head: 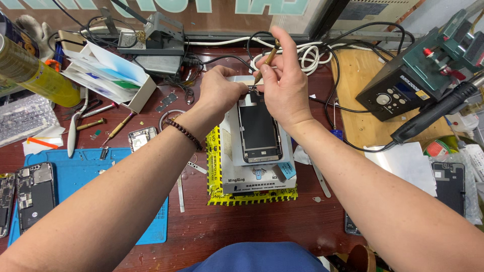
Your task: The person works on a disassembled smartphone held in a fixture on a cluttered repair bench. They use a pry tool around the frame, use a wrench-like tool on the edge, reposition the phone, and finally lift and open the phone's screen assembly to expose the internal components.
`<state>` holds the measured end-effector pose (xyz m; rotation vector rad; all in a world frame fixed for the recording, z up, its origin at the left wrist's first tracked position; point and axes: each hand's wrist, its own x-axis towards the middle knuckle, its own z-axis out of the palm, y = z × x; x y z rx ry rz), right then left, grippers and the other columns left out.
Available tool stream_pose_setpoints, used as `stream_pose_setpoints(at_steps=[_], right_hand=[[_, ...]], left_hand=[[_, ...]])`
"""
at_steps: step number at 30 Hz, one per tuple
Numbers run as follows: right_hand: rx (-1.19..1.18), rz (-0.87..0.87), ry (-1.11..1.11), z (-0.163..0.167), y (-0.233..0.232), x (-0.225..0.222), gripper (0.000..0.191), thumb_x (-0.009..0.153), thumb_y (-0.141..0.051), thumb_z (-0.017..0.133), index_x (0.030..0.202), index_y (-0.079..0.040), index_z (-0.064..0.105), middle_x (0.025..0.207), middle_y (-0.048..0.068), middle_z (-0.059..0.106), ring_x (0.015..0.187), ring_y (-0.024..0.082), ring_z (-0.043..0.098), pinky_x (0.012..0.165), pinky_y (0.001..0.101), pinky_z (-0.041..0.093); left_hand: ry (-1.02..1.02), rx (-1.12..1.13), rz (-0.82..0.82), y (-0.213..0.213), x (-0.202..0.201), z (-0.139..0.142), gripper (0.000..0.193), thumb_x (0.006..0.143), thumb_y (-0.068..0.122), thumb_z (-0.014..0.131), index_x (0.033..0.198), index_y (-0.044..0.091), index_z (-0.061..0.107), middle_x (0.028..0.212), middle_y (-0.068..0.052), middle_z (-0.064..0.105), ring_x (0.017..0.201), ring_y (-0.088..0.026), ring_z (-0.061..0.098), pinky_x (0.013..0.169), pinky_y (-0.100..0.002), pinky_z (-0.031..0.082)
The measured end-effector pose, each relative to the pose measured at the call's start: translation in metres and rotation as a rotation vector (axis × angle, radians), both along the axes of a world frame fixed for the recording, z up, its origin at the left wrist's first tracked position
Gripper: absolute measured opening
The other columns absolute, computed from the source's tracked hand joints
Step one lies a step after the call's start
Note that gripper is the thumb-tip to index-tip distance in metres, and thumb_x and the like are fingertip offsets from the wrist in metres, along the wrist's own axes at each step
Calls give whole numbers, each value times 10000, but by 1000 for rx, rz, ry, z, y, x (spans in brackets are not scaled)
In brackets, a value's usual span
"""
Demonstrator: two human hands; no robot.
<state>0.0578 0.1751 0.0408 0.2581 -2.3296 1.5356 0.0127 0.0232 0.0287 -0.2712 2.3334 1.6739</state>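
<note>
A phone screen panel (259,128), dark side up, lies on a stack of white boxes (257,176) wrapped in yellow tape, in the middle of the red-brown bench. My left hand (220,93) pinches something small at the panel's top edge; what it holds is too small to tell. My right hand (285,83) is closed around a thin brass-coloured tool (267,59), its tip pointing down at that same top edge. Both hands meet just above the panel.
A blue work mat (80,174) with opened phones (34,194) lies at the left. Tweezers, screwdrivers and a paper-filled box (108,75) sit behind it. A soldering station (398,93) with a black hot-air handle (433,113) stands at the right, white cables (307,55) behind.
</note>
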Motion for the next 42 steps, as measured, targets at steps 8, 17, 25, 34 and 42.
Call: stream_pose_setpoints(at_steps=[8, 17, 25, 34, 42], right_hand=[[303, 12, 262, 8, -3, 10, 602, 1046, -35, 689, 1550, -194, 400, 1047, 61, 732, 947, 176, 777, 819, 326, 641], [509, -65, 329, 28, -1, 22, 556, 999, -83, 724, 1501, -200, 515, 1079, 65, 757, 900, 236, 763, 788, 359, 613], [516, -73, 348, 44, -4, 23, 461, 967, -95, 747, 1408, -168, 636, 1030, 63, 750, 947, 227, 744, 823, 355, 591], [566, -59, 450, 56, -5, 25, 380, 937, -62, 738, 1311, -111, 687, 1070, 56, 748, 982, 251, 696, 870, 372, 566], [593, -76, 460, 58, -7, 31, 353, 919, -87, 768, 1265, -107, 701, 1045, 48, 739, 946, 261, 677, 855, 379, 553]], left_hand=[[8, -1, -9, -2, 2, 1, 587, 700, 73, 811, 1253, -11, 636, 999, -138, 767, 797, -161, 770, 692, -305, 615], [49, 50, -34, -5, 4, -4, 604, 697, 71, 774, 1282, 8, 638, 975, -124, 773, 794, -156, 759, 718, -303, 607], [84, 86, -3, -8, 1, -13, 572, 752, 137, 755, 1289, -13, 627, 1041, -127, 760, 839, -146, 739, 733, -294, 596], [12, 52, 35, -13, 12, -5, 574, 779, 142, 743, 1318, 6, 604, 1050, -132, 744, 798, -166, 733, 641, -319, 593], [-3, 73, 28, -14, 19, -2, 580, 781, 112, 728, 1335, 28, 578, 1007, -127, 750, 761, -157, 722, 597, -323, 591]])
